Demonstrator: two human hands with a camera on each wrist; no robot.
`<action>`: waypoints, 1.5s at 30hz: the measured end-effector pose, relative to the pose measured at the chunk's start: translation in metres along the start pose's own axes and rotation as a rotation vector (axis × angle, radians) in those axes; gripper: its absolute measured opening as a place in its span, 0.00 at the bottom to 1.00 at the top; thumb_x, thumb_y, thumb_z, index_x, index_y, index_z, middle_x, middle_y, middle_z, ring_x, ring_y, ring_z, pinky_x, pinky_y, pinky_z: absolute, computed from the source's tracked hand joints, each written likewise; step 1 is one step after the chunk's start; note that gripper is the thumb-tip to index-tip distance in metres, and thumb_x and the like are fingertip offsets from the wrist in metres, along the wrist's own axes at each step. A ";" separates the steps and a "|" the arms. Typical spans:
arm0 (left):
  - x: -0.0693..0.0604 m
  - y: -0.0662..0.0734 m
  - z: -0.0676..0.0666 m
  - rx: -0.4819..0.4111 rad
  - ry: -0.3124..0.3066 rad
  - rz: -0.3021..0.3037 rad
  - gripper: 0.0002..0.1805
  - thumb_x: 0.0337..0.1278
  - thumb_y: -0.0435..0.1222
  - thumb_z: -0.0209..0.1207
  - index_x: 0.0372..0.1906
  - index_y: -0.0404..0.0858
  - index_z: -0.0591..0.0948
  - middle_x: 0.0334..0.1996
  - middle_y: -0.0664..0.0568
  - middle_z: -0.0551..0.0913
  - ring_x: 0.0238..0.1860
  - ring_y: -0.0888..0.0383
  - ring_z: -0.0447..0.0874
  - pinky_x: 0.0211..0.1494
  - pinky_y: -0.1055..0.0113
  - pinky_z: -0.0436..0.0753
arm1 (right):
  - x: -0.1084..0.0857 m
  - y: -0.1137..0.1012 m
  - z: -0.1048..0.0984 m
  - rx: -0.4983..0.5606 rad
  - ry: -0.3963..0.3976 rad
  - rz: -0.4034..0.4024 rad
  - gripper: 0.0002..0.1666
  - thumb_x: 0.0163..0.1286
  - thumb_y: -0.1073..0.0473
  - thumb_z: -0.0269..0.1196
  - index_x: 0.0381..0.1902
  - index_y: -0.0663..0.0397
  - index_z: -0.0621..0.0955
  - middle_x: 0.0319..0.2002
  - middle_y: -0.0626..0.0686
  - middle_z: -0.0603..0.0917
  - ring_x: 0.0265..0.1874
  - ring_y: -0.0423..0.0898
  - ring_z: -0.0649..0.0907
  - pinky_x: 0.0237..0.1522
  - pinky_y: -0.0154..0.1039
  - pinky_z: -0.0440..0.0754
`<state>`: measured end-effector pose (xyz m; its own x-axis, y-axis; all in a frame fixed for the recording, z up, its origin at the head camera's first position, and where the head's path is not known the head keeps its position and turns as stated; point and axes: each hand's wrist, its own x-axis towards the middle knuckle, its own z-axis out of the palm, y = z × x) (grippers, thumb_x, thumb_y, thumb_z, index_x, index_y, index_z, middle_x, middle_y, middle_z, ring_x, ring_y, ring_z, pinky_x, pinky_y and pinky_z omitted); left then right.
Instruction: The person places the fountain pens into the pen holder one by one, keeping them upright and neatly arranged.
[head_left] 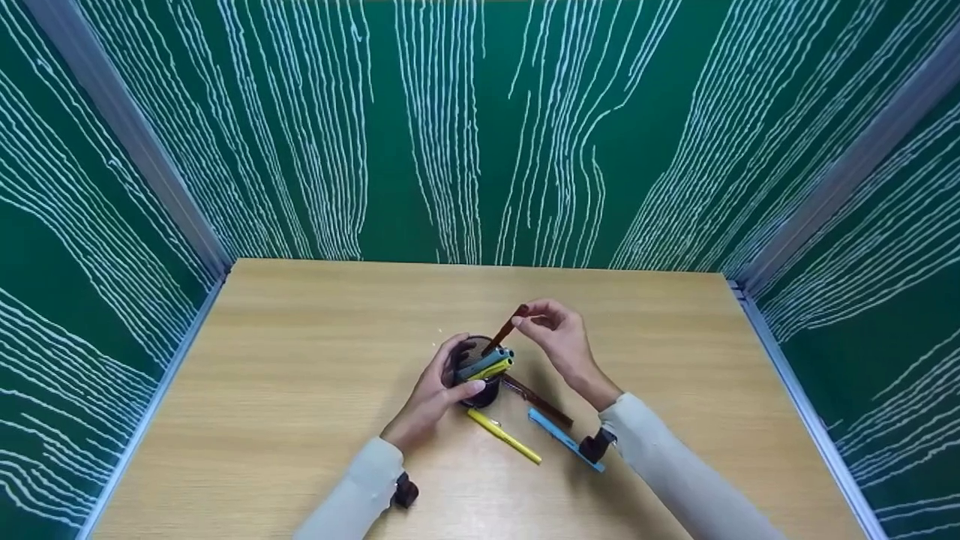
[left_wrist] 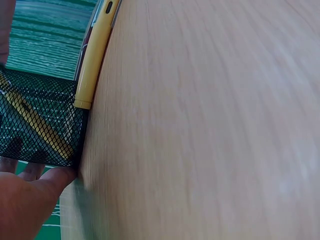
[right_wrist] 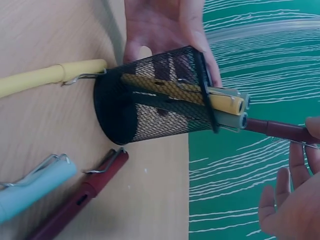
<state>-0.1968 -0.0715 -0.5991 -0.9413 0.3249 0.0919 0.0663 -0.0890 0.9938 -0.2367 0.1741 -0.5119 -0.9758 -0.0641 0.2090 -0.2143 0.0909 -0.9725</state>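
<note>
A person's left hand wraps around a black mesh pen cup, thumb on the near side, while the right hand pinches a dark red pen between thumb and forefinger. The slanting pen reaches down and leftward from the right fingertips to the cup's mouth, its gripped end clear above the rim. Within the left hand's grasp, a yellow pen and two gray-green pens lean together inside the cup, toward the right hand.

Three pens lie on the wooden table, on the person's side of the right hand: a second yellow pen just right of the left thumb, a second dark red pen below the right palm, and a light blue pen by the right wrist. Whether the cup's base sits flat or slightly tipped under the left hand is hard to tell.

Good handling here calls for a steady left grip, firm enough to stop the cup rocking but light enough to spare the mesh. The right hand does best to hold the pen near its top, bring it closer to the cup's slant, and turn its metal clip away from the rim and neighboring pens, where it could snag.
</note>
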 end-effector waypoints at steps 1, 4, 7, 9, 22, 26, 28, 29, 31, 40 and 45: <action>0.000 0.000 0.000 -0.001 -0.001 -0.001 0.48 0.67 0.37 0.74 0.87 0.45 0.62 0.84 0.46 0.67 0.83 0.45 0.63 0.88 0.46 0.55 | -0.001 0.001 0.001 -0.003 -0.010 0.000 0.09 0.73 0.66 0.74 0.48 0.62 0.88 0.45 0.57 0.89 0.47 0.59 0.88 0.52 0.37 0.88; 0.000 -0.001 0.001 0.002 -0.004 -0.007 0.49 0.67 0.37 0.74 0.87 0.46 0.62 0.84 0.46 0.67 0.83 0.45 0.63 0.88 0.45 0.56 | -0.003 0.005 0.003 -0.017 -0.039 -0.008 0.09 0.73 0.65 0.74 0.48 0.61 0.89 0.46 0.57 0.89 0.49 0.62 0.88 0.52 0.38 0.87; 0.000 -0.001 0.001 0.008 -0.004 -0.008 0.48 0.68 0.37 0.74 0.87 0.46 0.62 0.83 0.45 0.68 0.82 0.45 0.65 0.88 0.45 0.57 | -0.004 0.007 0.007 -0.021 -0.058 -0.020 0.08 0.72 0.67 0.74 0.47 0.62 0.89 0.46 0.57 0.89 0.48 0.63 0.88 0.52 0.38 0.87; 0.001 -0.001 0.001 0.002 -0.004 0.002 0.48 0.68 0.36 0.73 0.87 0.45 0.62 0.82 0.44 0.69 0.82 0.45 0.66 0.87 0.45 0.58 | -0.005 0.010 0.009 -0.017 -0.063 -0.024 0.08 0.72 0.68 0.74 0.46 0.64 0.89 0.46 0.57 0.89 0.47 0.61 0.88 0.51 0.38 0.87; 0.001 -0.002 0.002 -0.023 -0.006 0.032 0.48 0.70 0.32 0.72 0.87 0.38 0.60 0.81 0.41 0.70 0.81 0.43 0.68 0.86 0.46 0.61 | -0.011 0.021 0.018 -0.027 -0.126 -0.005 0.09 0.72 0.66 0.73 0.48 0.63 0.88 0.49 0.61 0.89 0.47 0.60 0.87 0.50 0.37 0.87; 0.001 -0.003 0.002 -0.025 -0.006 0.036 0.48 0.69 0.32 0.72 0.87 0.38 0.60 0.81 0.40 0.70 0.81 0.42 0.67 0.87 0.46 0.60 | -0.011 0.019 0.017 -0.048 -0.106 0.000 0.11 0.72 0.65 0.74 0.49 0.64 0.89 0.49 0.59 0.89 0.49 0.62 0.86 0.52 0.38 0.85; 0.002 -0.003 0.001 -0.026 -0.005 0.036 0.48 0.68 0.31 0.72 0.87 0.39 0.60 0.82 0.40 0.70 0.81 0.42 0.67 0.87 0.46 0.60 | -0.012 0.018 0.015 -0.056 -0.090 0.012 0.11 0.71 0.65 0.74 0.49 0.63 0.89 0.49 0.58 0.89 0.48 0.61 0.86 0.52 0.38 0.84; 0.002 -0.003 0.001 -0.029 -0.005 0.037 0.49 0.68 0.31 0.72 0.87 0.39 0.60 0.82 0.39 0.70 0.81 0.42 0.67 0.87 0.46 0.60 | -0.011 0.018 0.014 -0.059 -0.084 0.016 0.11 0.71 0.65 0.74 0.49 0.63 0.89 0.49 0.57 0.89 0.48 0.60 0.86 0.52 0.38 0.84; 0.002 -0.003 0.000 -0.032 -0.005 0.036 0.49 0.67 0.31 0.72 0.87 0.39 0.60 0.82 0.39 0.69 0.82 0.41 0.67 0.87 0.46 0.60 | -0.012 0.018 0.012 -0.067 -0.077 0.024 0.10 0.72 0.65 0.74 0.49 0.63 0.89 0.48 0.57 0.90 0.48 0.58 0.87 0.53 0.38 0.84; 0.001 -0.002 0.002 -0.067 -0.007 0.024 0.49 0.67 0.30 0.72 0.87 0.39 0.60 0.82 0.38 0.68 0.81 0.39 0.67 0.86 0.47 0.63 | -0.022 0.028 0.001 -0.065 -0.073 0.056 0.10 0.74 0.64 0.74 0.49 0.64 0.89 0.50 0.59 0.89 0.47 0.58 0.88 0.51 0.36 0.87; 0.002 -0.002 0.003 -0.080 -0.005 0.007 0.50 0.67 0.30 0.72 0.87 0.37 0.58 0.81 0.38 0.69 0.80 0.42 0.68 0.86 0.48 0.62 | -0.028 0.035 -0.006 -0.107 -0.060 0.089 0.09 0.74 0.65 0.73 0.49 0.62 0.89 0.49 0.57 0.89 0.47 0.57 0.88 0.51 0.34 0.86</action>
<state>-0.1978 -0.0684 -0.6005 -0.9391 0.3291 0.0993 0.0460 -0.1661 0.9850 -0.2170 0.1851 -0.5514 -0.9875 -0.1102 0.1132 -0.1339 0.2041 -0.9697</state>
